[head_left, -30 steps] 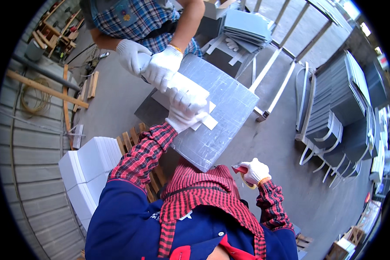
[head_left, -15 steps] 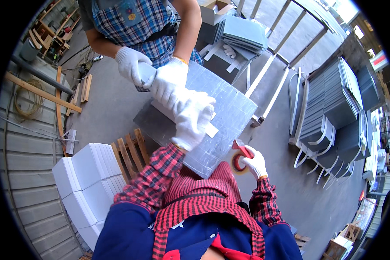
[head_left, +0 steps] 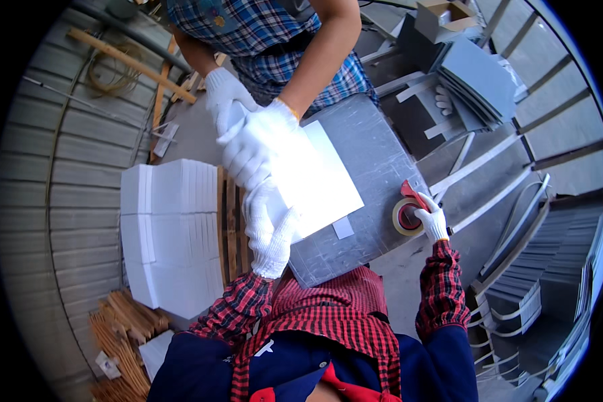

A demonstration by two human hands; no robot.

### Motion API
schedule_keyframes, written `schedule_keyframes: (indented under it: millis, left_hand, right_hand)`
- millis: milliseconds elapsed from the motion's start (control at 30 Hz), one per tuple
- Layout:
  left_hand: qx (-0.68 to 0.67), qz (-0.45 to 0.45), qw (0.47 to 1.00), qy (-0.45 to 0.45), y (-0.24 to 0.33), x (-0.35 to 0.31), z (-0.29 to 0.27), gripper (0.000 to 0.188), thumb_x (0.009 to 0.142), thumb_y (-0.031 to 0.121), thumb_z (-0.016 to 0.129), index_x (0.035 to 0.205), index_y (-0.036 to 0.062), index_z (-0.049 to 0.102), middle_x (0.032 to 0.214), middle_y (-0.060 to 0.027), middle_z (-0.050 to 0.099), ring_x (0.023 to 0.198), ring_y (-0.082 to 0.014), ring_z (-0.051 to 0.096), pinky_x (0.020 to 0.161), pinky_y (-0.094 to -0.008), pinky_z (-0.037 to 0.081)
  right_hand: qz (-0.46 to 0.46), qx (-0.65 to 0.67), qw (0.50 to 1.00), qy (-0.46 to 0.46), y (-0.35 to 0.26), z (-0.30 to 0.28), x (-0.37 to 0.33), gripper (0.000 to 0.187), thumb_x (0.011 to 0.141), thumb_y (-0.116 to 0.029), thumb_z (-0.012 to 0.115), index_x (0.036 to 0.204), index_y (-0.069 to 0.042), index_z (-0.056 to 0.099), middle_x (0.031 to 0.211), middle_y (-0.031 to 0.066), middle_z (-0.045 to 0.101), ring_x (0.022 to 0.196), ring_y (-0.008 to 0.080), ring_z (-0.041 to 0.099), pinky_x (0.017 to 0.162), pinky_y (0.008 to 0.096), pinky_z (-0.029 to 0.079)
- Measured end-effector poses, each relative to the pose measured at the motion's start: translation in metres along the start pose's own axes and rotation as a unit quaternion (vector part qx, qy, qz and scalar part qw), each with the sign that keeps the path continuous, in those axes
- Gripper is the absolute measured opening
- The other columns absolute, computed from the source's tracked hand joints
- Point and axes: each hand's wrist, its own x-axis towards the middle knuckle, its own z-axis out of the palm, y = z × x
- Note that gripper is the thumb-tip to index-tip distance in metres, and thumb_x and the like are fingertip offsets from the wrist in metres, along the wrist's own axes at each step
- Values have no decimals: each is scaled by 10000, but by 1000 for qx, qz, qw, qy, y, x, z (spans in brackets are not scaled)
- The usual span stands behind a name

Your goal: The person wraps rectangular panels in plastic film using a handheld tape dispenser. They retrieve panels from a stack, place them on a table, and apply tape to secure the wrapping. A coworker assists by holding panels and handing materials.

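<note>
A white sheet (head_left: 328, 181) lies at an angle over a scratched grey board (head_left: 382, 147) in front of me. At the sheet's near left corner is my gloved left hand (head_left: 271, 238), its thumb against the sheet and its fingers along the edge. My gloved right hand (head_left: 434, 221) is closed on a red tape dispenser (head_left: 409, 214) with a roll of tape, at the board's right edge. A small pale piece (head_left: 343, 228) sits on the board beside the sheet. Across from me, a co-worker's gloved hands (head_left: 251, 141) are at the sheet's left side, close to my left hand.
White stacked blocks (head_left: 171, 234) stand on a wooden pallet to the left. Wood strips (head_left: 124, 348) lie at lower left. Grey panels (head_left: 472, 87) and an open carton (head_left: 445, 20) are far right, beside a metal frame (head_left: 496, 161). More grey panels (head_left: 509, 301) are stacked at right.
The white sheet now covers much of the board, where mostly bare grey showed. My left hand has drawn back toward the sheet's near corner. My right hand has brought the tape dispenser up to the board's edge.
</note>
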Motion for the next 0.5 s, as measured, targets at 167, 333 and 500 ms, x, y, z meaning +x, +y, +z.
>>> schedule_keyframes:
  millis: [167, 333, 500]
  left_hand:
    - [-121, -284, 950, 35, 19, 7, 5, 1133, 721, 147, 851, 1544, 98, 74, 1414, -217, 333, 1273, -295, 453, 1008, -423, 485]
    - [-241, -374, 896, 11, 17, 19, 3, 1226, 716, 137, 830, 1563, 69, -53, 1348, -222, 463, 1207, -310, 542, 949, -406, 529]
    - [-206, -349, 914, 25, 13, 21, 15, 1148, 726, 107, 788, 1557, 48, -4, 1350, -212, 453, 1216, -306, 534, 962, -408, 521]
  right_hand:
    - [-178, -471, 858, 97, -51, -11, -6, 493, 687, -205, 753, 1169, -170, 656, 1219, 173, 588, 1101, 405, 551, 923, 495, 470]
    - [-33, -38, 995, -90, -60, 64, -57, 472, 864, -465, 710, 1065, -38, 712, 898, 118, 709, 817, 307, 679, 752, 409, 531]
    - [396, 520, 643, -399, -73, 171, -36, 961, 874, -778, 460, 1458, -21, 361, 1231, 185, 633, 1053, 311, 662, 843, 430, 586]
